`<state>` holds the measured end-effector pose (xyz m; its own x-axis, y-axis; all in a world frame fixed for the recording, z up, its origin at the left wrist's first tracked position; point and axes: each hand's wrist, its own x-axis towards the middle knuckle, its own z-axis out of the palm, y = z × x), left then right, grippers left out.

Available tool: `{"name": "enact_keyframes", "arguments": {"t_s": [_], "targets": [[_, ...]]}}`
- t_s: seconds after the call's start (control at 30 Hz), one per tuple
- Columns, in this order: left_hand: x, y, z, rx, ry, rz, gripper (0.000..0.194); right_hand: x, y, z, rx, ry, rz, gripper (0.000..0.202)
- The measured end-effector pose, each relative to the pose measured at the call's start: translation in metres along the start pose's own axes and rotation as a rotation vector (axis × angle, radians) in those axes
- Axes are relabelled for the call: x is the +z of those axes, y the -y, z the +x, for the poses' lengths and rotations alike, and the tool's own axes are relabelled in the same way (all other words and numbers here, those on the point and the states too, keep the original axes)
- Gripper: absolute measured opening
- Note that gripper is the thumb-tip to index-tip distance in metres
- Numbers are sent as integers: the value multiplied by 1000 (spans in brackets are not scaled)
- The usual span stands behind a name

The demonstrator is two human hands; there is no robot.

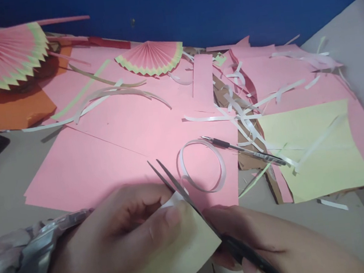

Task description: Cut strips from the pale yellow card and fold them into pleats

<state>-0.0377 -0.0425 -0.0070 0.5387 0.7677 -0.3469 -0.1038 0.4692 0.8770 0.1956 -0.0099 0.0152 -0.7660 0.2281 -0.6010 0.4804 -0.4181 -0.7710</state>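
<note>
"Blue wall (168, 15) behind, grey desk (0, 188) below. Where's the piece in hand? Call the scissors (191, 202) the dial's middle."

"Seven o'clock: pale yellow paper (173, 260). The left hand (123, 231) has its grip clamped on it, thumb on top, presumably to keep the edge firm against the blades."

"And the right hand (255, 229)?"

"Grip closed around the black handles. The blades point towards eleven, tips slightly apart."

"What's curled at one?"

"A white strip (221, 167), looped above the pink sheets (124, 125). Whether it joins the paper, I can't tell."

"The pen (246, 150)?"

"Two o'clock, its far end on a yellow sheet (326, 164) towards three. Laid down, I'd guess, because both hands are busy."

"Any containers?"

"None I can make out. Offcuts (249, 126) lie loose between one and two."

"And further out?"

"A small pleated fan (151, 59) around twelve, and a larger fan (2, 56) at ten, above orange paper (30, 107)."
</note>
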Motion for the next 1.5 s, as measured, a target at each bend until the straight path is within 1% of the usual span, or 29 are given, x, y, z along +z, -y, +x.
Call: {"name": "enact_keyframes", "arguments": {"t_s": [0.07,0.17,0.23,0.37,0.47,0.6,0.7,0.83,0.9,1.0,1.1,1.2,1.3,1.4,1.5], "targets": [[0,1,0,6,-14,-5,16,4,-2,0,-3,-52,7,15],[1,0,0,-10,15,-51,21,11,-6,1,10,-120,76,18],[1,0,1,-22,26,-74,20,13,-8,1,32,-120,116,20],[1,0,-1,-48,22,-76,10,12,-6,0,87,-109,159,22],[1,-1,-2,-59,12,-95,8,13,-5,-1,81,-129,196,18],[1,-3,-1,-51,13,-106,10,14,-8,-2,37,-131,200,27],[1,-5,1,-39,30,-99,17,15,-10,-3,52,-107,196,27],[0,-3,0,-38,18,-97,15,14,-10,-1,8,-111,193,28],[1,-2,-1,-52,32,-123,15,14,-9,0,-2,-114,176,26],[1,-2,-1,-58,51,-134,19,13,-9,0,27,-111,159,23],[1,-2,0,-41,31,-96,16,14,-10,-1,30,-112,179,21],[1,-1,0,-29,24,-49,19,14,-10,-2,3,-109,180,20],[1,0,-1,-23,27,-18,20,13,-10,-2,20,-110,180,17],[1,0,-1,-40,22,-15,20,13,-8,-1,40,-105,159,16],[1,1,0,-39,31,-24,22,12,-8,-1,19,-118,148,17]]}}
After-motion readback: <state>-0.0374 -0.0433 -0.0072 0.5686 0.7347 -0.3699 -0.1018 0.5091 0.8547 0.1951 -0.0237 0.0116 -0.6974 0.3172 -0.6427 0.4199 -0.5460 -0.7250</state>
